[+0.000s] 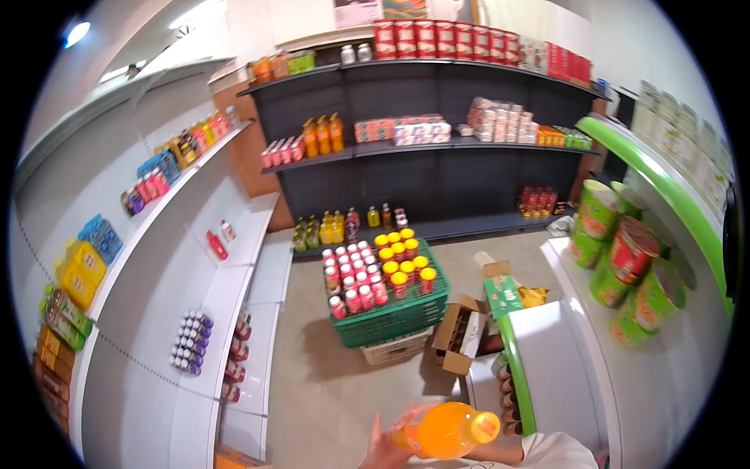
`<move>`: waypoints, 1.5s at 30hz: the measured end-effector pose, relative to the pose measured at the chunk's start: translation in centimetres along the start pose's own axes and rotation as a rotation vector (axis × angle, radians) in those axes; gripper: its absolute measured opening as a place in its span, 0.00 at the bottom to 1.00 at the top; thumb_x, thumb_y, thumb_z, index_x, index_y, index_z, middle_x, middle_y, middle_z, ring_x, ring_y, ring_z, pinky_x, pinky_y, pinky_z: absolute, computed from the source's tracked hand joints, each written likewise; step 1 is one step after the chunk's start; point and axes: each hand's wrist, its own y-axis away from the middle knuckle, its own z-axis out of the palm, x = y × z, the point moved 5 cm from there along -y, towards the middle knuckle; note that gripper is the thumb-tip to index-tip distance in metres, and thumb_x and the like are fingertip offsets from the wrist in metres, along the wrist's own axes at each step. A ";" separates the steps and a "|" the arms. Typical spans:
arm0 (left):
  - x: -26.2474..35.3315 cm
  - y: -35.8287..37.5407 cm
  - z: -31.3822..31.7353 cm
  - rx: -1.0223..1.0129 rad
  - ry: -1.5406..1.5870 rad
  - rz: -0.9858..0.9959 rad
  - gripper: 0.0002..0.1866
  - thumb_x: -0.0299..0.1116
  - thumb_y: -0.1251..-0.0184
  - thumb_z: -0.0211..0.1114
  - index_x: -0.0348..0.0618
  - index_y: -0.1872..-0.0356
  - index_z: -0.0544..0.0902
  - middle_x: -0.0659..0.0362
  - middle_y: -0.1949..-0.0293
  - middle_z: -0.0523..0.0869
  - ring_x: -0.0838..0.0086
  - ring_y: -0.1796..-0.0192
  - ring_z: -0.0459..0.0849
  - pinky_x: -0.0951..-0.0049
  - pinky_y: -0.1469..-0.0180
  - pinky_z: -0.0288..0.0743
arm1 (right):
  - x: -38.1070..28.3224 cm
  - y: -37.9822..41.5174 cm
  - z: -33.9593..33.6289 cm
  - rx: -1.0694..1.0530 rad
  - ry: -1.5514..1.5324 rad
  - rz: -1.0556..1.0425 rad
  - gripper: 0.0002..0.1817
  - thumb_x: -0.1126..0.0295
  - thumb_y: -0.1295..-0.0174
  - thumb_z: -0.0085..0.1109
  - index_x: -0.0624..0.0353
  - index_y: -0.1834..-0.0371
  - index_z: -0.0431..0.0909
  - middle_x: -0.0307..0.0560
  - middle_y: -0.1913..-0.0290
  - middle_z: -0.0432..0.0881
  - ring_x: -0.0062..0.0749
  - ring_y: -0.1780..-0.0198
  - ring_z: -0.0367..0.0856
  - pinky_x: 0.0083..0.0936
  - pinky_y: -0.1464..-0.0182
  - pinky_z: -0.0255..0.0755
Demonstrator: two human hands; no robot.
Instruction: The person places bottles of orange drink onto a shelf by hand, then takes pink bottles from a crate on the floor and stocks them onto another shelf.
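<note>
A bottle of orange soda (441, 431) with an orange-yellow cap lies tilted at the bottom of the view, its cap pointing right. My left hand (383, 448) is at the base end of the bottle, thumb raised and the other fingers partly hidden against it. From the right, my forearm in a pale sleeve passes behind the bottle. My right hand (418, 409) is mostly covered by it, with blurred fingers showing along its far side. Ahead stands a green crate (391, 324) topped with white-capped pink bottles (355, 273) and yellow-lidded red containers (402, 262).
The crate rests on a pale crate (396, 349). An open cardboard box (457, 336) and a green carton (501, 289) lie on the floor. Stocked shelves (422, 148) line the back; white shelves (180, 273) flank the left. Green tubs (598, 211) stand at right.
</note>
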 end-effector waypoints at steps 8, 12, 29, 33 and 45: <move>11.2 1.5 -0.8 0.074 0.239 0.238 0.38 0.49 0.57 0.81 0.42 0.45 0.77 0.57 0.55 0.75 0.63 0.54 0.74 0.63 0.46 0.68 | 4.8 -9.6 5.8 -0.204 -0.084 0.021 0.50 0.62 0.67 0.81 0.58 0.37 0.62 0.48 0.49 0.70 0.37 0.45 0.71 0.32 0.42 0.66; 15.5 -1.9 -4.3 0.133 0.190 0.246 0.37 0.49 0.55 0.79 0.42 0.44 0.77 0.56 0.54 0.75 0.63 0.53 0.74 0.63 0.45 0.67 | 9.2 -14.1 7.4 -0.247 -0.101 0.083 0.53 0.61 0.70 0.83 0.57 0.37 0.61 0.48 0.48 0.69 0.37 0.44 0.70 0.33 0.41 0.65; 47.2 -18.7 -4.0 0.135 -0.208 0.190 0.33 0.47 0.48 0.71 0.41 0.43 0.75 0.54 0.50 0.75 0.63 0.48 0.73 0.62 0.41 0.66 | 21.8 -46.3 10.6 -0.226 -0.243 -0.173 0.48 0.68 0.65 0.84 0.61 0.38 0.65 0.49 0.48 0.78 0.33 0.47 0.79 0.29 0.40 0.69; 49.0 -22.2 -4.5 0.140 -0.274 0.122 0.32 0.47 0.47 0.69 0.40 0.42 0.74 0.54 0.49 0.75 0.62 0.47 0.73 0.62 0.41 0.65 | 22.6 -50.3 9.5 -0.126 -0.250 -0.146 0.53 0.66 0.66 0.84 0.63 0.34 0.61 0.50 0.41 0.72 0.33 0.41 0.75 0.28 0.38 0.67; 62.7 -29.3 -7.6 0.093 -0.394 -0.134 0.30 0.46 0.42 0.64 0.39 0.41 0.73 0.53 0.46 0.75 0.62 0.44 0.73 0.61 0.38 0.64 | 31.7 -59.9 11.0 0.195 0.026 0.013 0.51 0.68 0.63 0.82 0.62 0.33 0.59 0.50 0.43 0.74 0.32 0.43 0.76 0.28 0.39 0.68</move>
